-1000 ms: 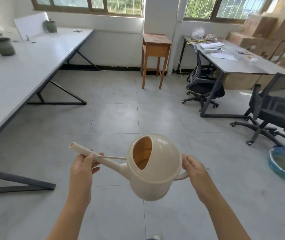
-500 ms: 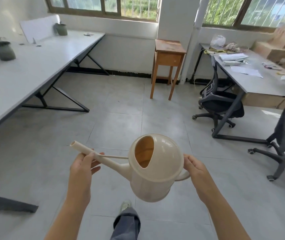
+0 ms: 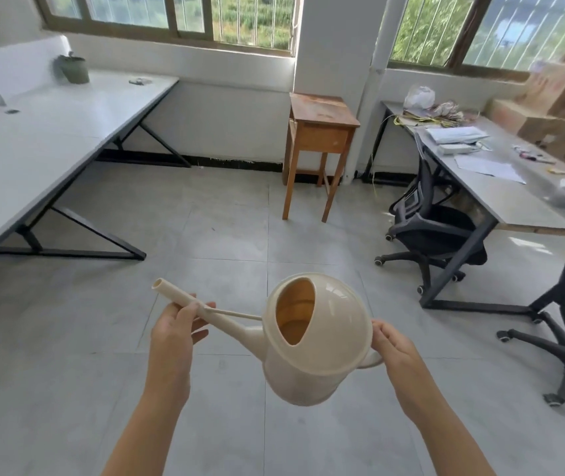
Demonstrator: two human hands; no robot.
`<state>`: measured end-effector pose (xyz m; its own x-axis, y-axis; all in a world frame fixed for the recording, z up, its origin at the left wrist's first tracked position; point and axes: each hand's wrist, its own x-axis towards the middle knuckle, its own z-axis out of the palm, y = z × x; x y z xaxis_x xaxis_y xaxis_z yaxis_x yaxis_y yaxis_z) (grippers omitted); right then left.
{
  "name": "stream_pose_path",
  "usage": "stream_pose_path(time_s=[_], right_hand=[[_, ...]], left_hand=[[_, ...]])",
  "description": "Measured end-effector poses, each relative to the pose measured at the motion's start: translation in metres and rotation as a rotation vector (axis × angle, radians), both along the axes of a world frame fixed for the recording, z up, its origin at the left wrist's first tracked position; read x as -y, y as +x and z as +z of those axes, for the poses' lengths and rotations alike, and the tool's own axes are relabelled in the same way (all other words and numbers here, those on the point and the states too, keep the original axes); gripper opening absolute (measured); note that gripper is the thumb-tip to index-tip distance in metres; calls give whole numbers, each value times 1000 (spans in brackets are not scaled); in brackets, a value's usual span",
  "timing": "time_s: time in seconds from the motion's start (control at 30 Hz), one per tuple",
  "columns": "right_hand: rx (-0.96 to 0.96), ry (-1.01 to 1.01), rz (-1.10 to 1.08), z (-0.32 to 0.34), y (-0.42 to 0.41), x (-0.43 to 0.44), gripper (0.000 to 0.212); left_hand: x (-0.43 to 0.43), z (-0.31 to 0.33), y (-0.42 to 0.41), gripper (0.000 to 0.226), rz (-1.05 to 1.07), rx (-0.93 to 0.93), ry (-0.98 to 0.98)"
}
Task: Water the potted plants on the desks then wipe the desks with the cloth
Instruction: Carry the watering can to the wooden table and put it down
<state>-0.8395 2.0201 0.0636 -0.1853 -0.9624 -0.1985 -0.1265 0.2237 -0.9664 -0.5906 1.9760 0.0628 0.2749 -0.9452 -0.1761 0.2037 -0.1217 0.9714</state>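
Head view: left hand [image 3: 174, 333] curls round the spout [image 3: 171, 291], right hand [image 3: 394, 348] grips the handle [image 3: 373, 360] of the cream watering can [image 3: 312, 338], mid-room. Potted plant [image 3: 73, 68] sits far left on the white desk [image 3: 50, 132]. Risk: walking jolts could slop water out the wide top opening.

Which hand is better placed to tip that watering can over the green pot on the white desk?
Right, most likely. The right hand grips the watering can by its handle, where tilting is controlled. The left hand only holds the spout, which points left toward the potted plant on the white desk.
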Motion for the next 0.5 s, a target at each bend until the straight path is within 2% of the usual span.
stream_pose_path(time_s=[0.23, 0.5], right_hand=[[-31, 36, -16, 0, -13, 105, 24], [-16, -10, 28, -3, -41, 263, 22]], left_hand=[[107, -1, -12, 20, -23, 7, 11], [257, -5, -35, 19, -17, 18, -7]])
